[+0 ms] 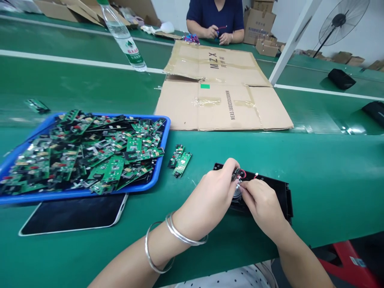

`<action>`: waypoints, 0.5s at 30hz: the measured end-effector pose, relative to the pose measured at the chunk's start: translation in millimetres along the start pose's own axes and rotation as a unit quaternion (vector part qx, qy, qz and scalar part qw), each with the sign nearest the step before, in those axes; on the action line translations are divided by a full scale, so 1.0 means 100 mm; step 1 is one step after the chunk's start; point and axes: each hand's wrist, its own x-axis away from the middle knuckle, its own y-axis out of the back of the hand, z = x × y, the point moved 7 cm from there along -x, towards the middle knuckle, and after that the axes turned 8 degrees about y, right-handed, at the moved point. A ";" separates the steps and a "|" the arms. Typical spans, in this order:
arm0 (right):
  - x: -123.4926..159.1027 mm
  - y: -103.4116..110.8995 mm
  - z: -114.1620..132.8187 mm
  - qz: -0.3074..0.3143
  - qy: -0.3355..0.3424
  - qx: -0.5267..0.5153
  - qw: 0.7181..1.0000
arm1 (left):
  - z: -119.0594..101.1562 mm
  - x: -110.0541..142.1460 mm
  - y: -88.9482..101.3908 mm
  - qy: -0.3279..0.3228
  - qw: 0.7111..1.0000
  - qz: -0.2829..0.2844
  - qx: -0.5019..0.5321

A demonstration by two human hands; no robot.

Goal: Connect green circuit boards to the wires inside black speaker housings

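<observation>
My left hand (217,192) is closed on a small circuit board (236,173), held on edge over a black plastic housing (274,188). My right hand (264,202) is pinched at a small white wire connector (239,185) right beside the board. Red wires (243,173) loop up between the fingertips. Under the hands, a round silvery part, perhaps a speaker (237,194), shows in the housing. Both hands cover much of the housing's middle. Two loose circuit boards (182,165) lie on the table to the left of my hands.
A blue tray (166,140) heaped with circuit boards stands at left, with a dark tablet (78,214) partly under it. Flattened cardboard (222,100) lies ahead. A water bottle (126,44) stands behind the tray. Across the table, a person (216,20) handles small parts.
</observation>
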 end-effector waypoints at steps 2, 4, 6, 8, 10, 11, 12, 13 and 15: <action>0.00 -0.01 0.00 0.005 -0.004 0.003 1.000 | -0.02 0.01 0.00 -0.008 1.000 0.006 0.000; 0.00 -0.01 0.00 0.008 -0.002 0.008 1.000 | -0.03 0.02 -0.01 -0.014 1.000 0.011 -0.007; 0.01 -0.01 0.01 0.003 0.006 0.011 1.000 | -0.04 0.02 -0.02 -0.021 1.000 0.016 -0.015; 0.02 -0.01 0.01 -0.006 0.009 0.011 1.000 | -0.04 0.02 -0.02 -0.035 0.999 0.024 -0.014; 0.03 -0.01 -0.01 -0.016 -0.005 0.011 1.000 | -0.05 0.02 -0.03 -0.046 0.998 0.035 -0.006; 0.04 0.00 -0.03 -0.022 -0.018 0.010 1.000 | -0.04 0.01 -0.03 -0.049 0.998 0.043 -0.002; 0.05 0.00 -0.05 -0.025 -0.030 0.007 0.999 | -0.04 0.01 -0.03 -0.051 0.997 0.052 0.003; 0.05 0.01 -0.06 -0.025 -0.038 0.003 0.999 | -0.04 0.01 -0.03 -0.053 0.997 0.062 0.007; 0.05 0.01 -0.06 -0.022 -0.037 -0.001 0.999 | -0.05 0.01 -0.03 -0.059 0.995 0.079 0.012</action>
